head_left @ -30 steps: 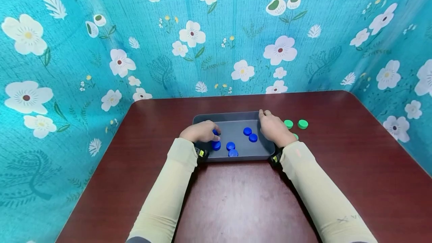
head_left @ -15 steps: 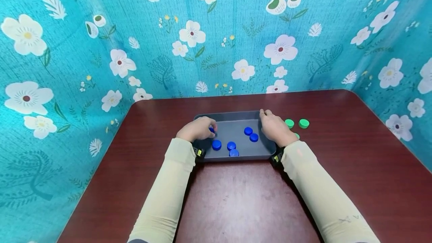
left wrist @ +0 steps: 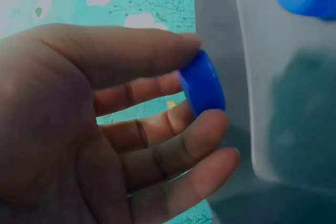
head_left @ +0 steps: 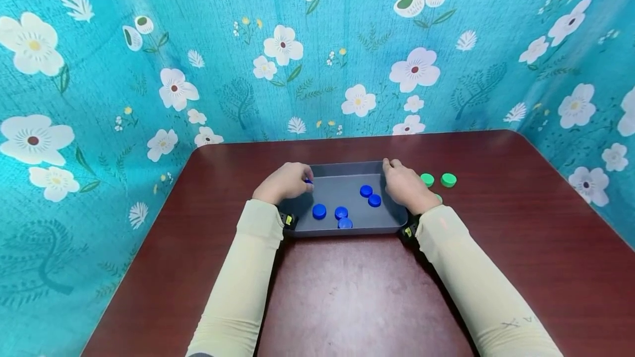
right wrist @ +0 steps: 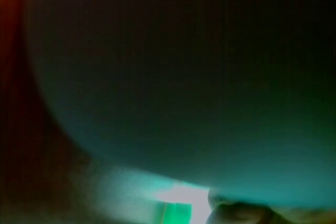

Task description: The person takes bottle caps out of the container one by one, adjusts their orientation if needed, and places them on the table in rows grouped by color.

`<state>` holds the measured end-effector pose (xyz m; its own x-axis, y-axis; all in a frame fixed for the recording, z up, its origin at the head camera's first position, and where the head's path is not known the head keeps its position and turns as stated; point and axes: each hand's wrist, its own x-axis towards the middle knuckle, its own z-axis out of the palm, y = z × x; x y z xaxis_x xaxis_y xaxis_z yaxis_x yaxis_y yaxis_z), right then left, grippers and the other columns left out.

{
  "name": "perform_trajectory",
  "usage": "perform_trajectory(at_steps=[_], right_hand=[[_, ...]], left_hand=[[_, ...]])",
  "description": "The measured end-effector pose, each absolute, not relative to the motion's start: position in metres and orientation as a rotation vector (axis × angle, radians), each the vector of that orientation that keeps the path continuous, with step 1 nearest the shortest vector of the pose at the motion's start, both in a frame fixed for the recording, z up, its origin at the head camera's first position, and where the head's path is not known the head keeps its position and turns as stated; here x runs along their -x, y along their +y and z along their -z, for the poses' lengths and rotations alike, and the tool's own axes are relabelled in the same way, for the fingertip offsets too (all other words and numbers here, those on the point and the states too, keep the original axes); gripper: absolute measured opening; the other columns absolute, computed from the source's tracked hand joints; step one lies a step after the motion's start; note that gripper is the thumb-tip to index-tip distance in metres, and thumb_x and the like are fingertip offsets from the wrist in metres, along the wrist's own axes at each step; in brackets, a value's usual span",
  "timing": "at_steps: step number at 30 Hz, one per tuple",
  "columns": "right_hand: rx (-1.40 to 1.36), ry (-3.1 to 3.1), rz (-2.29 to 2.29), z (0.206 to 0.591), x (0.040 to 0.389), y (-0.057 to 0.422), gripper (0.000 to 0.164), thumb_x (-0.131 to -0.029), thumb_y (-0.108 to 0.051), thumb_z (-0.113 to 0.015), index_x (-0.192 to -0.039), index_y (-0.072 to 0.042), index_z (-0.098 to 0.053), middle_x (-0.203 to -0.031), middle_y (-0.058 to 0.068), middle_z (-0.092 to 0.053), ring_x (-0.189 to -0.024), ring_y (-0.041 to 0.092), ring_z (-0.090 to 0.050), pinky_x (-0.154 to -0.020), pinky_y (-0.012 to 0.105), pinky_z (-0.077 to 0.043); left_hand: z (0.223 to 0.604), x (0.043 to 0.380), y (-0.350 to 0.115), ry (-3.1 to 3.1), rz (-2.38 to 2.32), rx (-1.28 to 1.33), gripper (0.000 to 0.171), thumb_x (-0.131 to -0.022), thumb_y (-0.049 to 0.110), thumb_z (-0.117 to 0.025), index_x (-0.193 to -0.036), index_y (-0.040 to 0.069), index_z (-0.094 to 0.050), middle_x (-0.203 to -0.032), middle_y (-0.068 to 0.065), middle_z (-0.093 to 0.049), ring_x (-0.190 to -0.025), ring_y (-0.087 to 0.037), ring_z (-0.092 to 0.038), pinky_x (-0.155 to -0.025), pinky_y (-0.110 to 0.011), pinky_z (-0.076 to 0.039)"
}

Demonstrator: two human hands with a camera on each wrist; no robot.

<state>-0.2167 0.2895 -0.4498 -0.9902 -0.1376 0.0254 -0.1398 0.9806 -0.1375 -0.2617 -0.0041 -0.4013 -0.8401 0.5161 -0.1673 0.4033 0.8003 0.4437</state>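
Note:
My left hand (head_left: 284, 183) pinches a blue bottle cap (left wrist: 203, 83) between thumb and fingertips, over the left end of a grey rectangular tray (head_left: 342, 183). The left wrist view shows that cap tilted on edge, the other fingers loosely bent below it. Several more blue caps (head_left: 319, 211) lie on the tray floor, two of them (head_left: 370, 196) towards the right. My right hand (head_left: 405, 185) holds the tray's right wall, fingertips at the far right corner. The right wrist view is mostly dark, with fingers (right wrist: 244, 213) just showing at the bottom.
Green caps (head_left: 448, 180) lie on the dark red-brown table (head_left: 357, 291) just right of the tray, one partly hidden by my right hand. A blue floral curtain (head_left: 317, 70) hangs behind the table's far edge and along both sides.
My left hand has lifted the blue cap from among those at the tray's left and moved away and leftward with it. The right hand stays at the tray's right wall.

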Motion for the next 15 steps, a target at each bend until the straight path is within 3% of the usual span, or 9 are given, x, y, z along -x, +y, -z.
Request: perform_trajectory(at_steps=[15], right_hand=[[-0.185,-3.124,-0.243,0.449,0.217,0.288,0.06,-0.097,-0.006,-0.051,-0.148,0.011,-0.025,-0.14,0.032,-0.039,-0.102,0.04,-0.061,-0.084,0.049,-0.052]], left_hand=[[0.381,0.268,-0.049,2.854,-0.754,-0.556,0.028,-0.093,0.02,-0.067,-0.118,0.008,-0.064,-0.109,-0.01,-0.063,-0.088,-0.024,-0.062,-0.079,-0.042,-0.054]])
